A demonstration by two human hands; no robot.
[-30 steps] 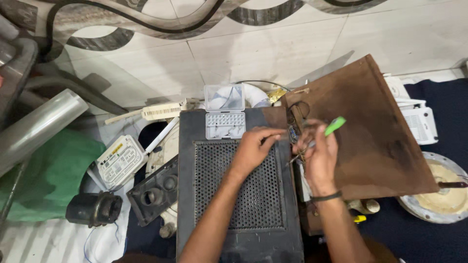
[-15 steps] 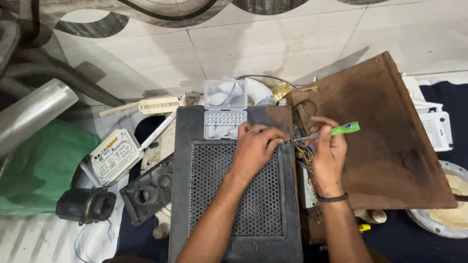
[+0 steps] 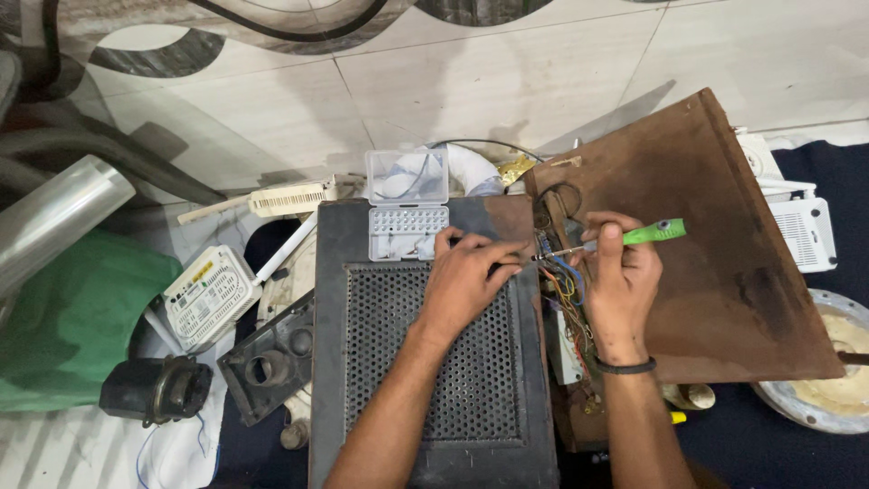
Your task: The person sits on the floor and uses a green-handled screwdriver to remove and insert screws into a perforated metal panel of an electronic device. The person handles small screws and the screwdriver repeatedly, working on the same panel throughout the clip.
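The green-handled screwdriver sits in the right hand, fingers closed around its handle, its long axis running nearly level from right to left so that the thin metal tip points left toward the seam between the dark metal box and the rust-brown panel swung open to the right. The tip ends just beside the fingertips of the left hand, which lies palm down on the far right corner of the box's perforated top, fingers curled at that edge; whether they pinch a screw or only steady the edge cannot be told. The two hands are close together, almost touching at the tip, and the right hand alone carries the tool, so the working point lies directly left of it. Below the tip, in the gap between box and panel, a bundle of coloured wires runs toward the near side. On the far end of the box stands an open clear plastic parts case. Left of the box lie a white router, a black bracket with a round hole, a small black motor and a green bag. A second white device sits at the far right, with a round plate nearer.
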